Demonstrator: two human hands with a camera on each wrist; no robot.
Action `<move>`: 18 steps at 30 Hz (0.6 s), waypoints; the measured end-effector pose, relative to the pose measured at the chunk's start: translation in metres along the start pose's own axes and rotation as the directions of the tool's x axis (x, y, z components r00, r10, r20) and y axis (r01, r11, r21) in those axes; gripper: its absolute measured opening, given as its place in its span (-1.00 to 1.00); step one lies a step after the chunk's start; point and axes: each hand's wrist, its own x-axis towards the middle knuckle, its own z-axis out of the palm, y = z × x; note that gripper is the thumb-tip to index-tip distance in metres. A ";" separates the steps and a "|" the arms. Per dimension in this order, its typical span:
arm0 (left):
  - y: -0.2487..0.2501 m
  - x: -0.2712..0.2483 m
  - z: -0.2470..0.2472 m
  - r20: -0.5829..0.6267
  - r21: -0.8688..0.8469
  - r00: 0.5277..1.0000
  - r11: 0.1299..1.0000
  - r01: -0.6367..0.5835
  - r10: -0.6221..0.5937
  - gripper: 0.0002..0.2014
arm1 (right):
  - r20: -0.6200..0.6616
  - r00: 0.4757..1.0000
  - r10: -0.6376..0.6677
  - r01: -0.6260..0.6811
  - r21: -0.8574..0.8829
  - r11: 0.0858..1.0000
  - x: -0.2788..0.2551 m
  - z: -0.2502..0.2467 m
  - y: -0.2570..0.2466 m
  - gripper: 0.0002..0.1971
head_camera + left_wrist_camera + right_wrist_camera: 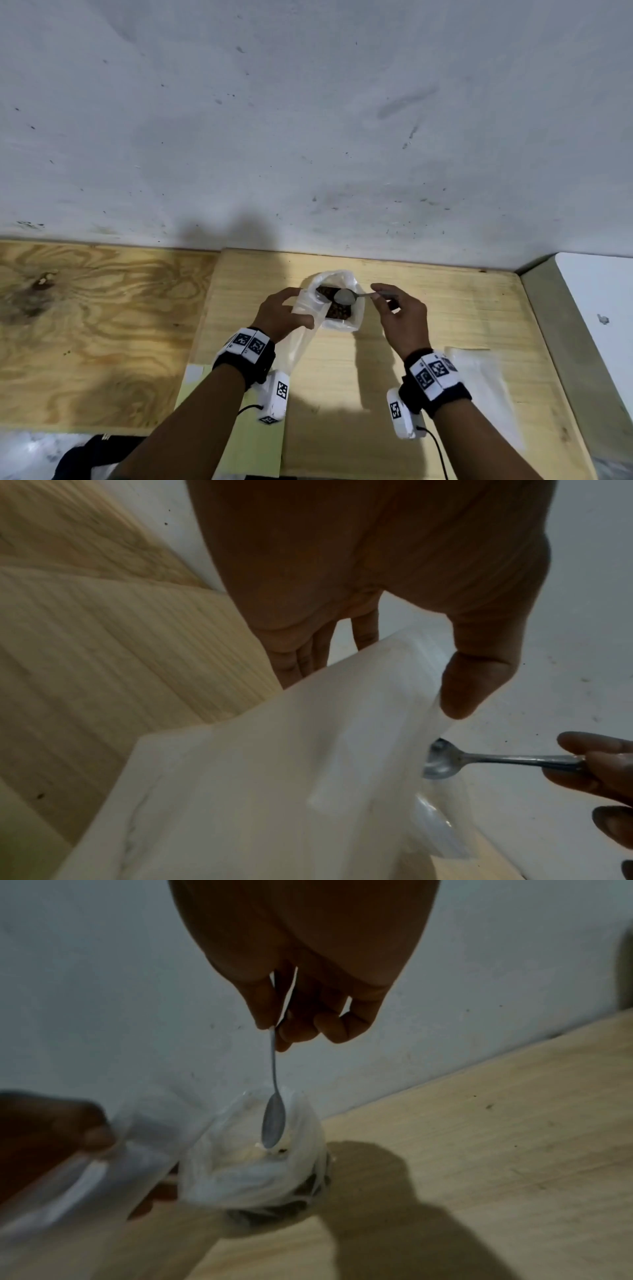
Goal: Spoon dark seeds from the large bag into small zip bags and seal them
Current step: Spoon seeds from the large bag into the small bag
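The large clear bag (342, 320) stands open near the wall with dark seeds (337, 311) inside. My left hand (299, 308) grips a small clear zip bag (298, 342) by its top edge, just left of the large bag; the thumb (469, 685) presses on the plastic (274, 777). My right hand (376, 293) pinches the handle of a metal spoon (346, 296). Its bowl (274, 1123) hangs over the large bag's mouth (260, 1167), and no seeds show in it.
Everything sits on a pale wooden board (445, 325) against a scuffed white wall (308, 120). Flat clear bags (479, 387) lie at the board's right. Darker plywood (85, 325) lies to the left, a white surface (599, 301) to the right.
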 end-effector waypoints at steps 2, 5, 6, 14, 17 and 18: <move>-0.001 0.005 0.000 0.006 -0.034 1.000 0.999 -0.023 0.023 -0.29 | -0.019 1.000 -0.003 0.001 -0.087 0.996 -0.004 0.006 0.002 -0.84; -0.006 0.008 -0.001 0.003 -0.064 0.997 0.995 -0.072 0.072 -0.29 | -0.045 0.999 -0.022 0.012 -0.210 0.978 -0.010 0.012 0.003 -0.82; -0.008 0.009 -0.001 0.019 -0.064 0.996 0.994 -0.088 0.090 -0.28 | -0.057 0.998 -0.013 0.000 -0.225 0.974 -0.011 0.014 0.003 -0.82; -0.012 0.013 0.003 0.098 0.021 0.988 0.993 -0.120 0.118 -0.26 | -0.132 0.959 0.252 -0.252 0.011 0.968 -0.014 0.030 0.022 -0.91; -0.014 0.017 0.002 0.086 0.040 0.991 0.993 -0.108 0.105 -0.23 | -0.136 0.935 0.328 -0.314 0.116 0.942 -0.016 0.040 0.027 -0.83; -0.016 0.018 0.002 0.083 0.044 0.992 0.994 -0.101 0.098 -0.23 | -0.140 0.928 0.346 -0.328 0.137 0.935 -0.016 0.043 0.028 -0.80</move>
